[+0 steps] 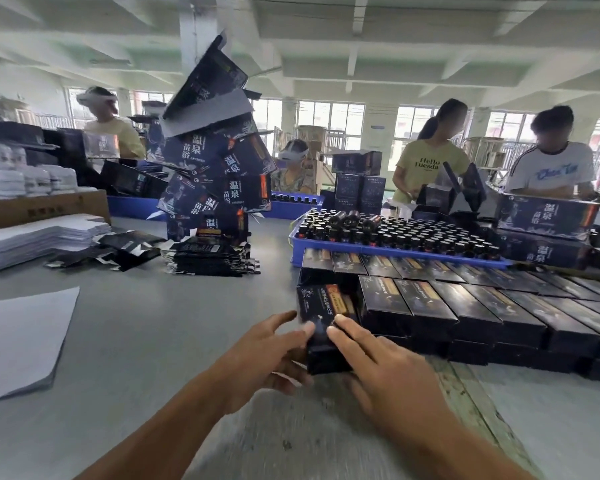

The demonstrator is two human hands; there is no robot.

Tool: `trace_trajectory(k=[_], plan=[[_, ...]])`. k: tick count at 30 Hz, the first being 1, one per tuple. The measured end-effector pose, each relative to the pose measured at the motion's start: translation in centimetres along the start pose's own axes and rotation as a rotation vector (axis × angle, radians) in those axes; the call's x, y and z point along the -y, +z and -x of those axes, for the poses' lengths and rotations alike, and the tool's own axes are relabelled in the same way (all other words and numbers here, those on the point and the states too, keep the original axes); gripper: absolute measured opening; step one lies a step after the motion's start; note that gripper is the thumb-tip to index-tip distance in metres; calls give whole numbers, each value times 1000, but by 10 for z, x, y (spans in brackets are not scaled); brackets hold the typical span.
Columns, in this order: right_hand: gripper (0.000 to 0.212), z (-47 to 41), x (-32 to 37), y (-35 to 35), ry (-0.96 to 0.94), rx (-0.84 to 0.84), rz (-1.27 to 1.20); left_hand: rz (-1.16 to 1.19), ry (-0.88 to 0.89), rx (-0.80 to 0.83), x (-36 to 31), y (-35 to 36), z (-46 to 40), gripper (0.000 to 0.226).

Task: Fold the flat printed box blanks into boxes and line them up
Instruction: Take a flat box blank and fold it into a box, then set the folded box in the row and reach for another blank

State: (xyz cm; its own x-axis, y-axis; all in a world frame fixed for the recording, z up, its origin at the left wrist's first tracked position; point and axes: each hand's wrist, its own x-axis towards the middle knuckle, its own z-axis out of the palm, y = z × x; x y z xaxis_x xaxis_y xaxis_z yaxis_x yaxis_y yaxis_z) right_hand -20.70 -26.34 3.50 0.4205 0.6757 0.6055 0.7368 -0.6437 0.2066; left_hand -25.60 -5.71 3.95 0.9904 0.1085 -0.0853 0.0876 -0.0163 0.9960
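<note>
A worker's two hands closed on a newly folded dark box [321,327] at the lower centre of the frame, setting it at the left end of the rows of finished boxes [465,306] that ran off toward the right edge. The left hand [267,351] held the box's left side, fingers spread and lightly curled against it; the right hand [378,362] lay over its right side, fingertips pressed on the top face. The box sat touching its neighbour in the front row, slightly askew and seemingly not yet squared up.

Much of the job appeared done: two long rows of boxes stood lined up on the grey table [153,341]. More remained, however. A stack of flat printed blanks [210,259] waited left of centre, with loose blanks [118,249] scattered beside it, and a tall, leaning pile of folded cartons [215,174] rose behind them.

Behind the rows, a blue tray of dark bottles [395,233] sat at centre right, while other workers packed at upper right.
</note>
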Motion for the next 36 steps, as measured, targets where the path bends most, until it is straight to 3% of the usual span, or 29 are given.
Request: trace_trajectory(k=[2,6,8,14,18,23,26,36], plan=[[73,-11,-4,5,58,24,13,-68,18,-72,3,-3,-3,64],[70,-39,-20,24,192,188,84,-442,102,-208,15,-10,-8,62],[73,-48,-27,34,240,280,76,-452,124,-207,19,-12,-9,59],[81,-46,-28,33,275,279,-17,-477,140,-208,21,-12,-12,57],[59,-13,-23,10,198,258,-190,-493,157,-207,22,-13,-14,56],[26,40,-36,-7,280,406,-288,-539,194,-228,29,-13,-20,50],[24,50,-52,-9,409,395,-454,-542,207,-234,33,-13,-23,47],[29,52,-62,-2,424,438,-571,-507,202,-254,40,-19,-29,37]])
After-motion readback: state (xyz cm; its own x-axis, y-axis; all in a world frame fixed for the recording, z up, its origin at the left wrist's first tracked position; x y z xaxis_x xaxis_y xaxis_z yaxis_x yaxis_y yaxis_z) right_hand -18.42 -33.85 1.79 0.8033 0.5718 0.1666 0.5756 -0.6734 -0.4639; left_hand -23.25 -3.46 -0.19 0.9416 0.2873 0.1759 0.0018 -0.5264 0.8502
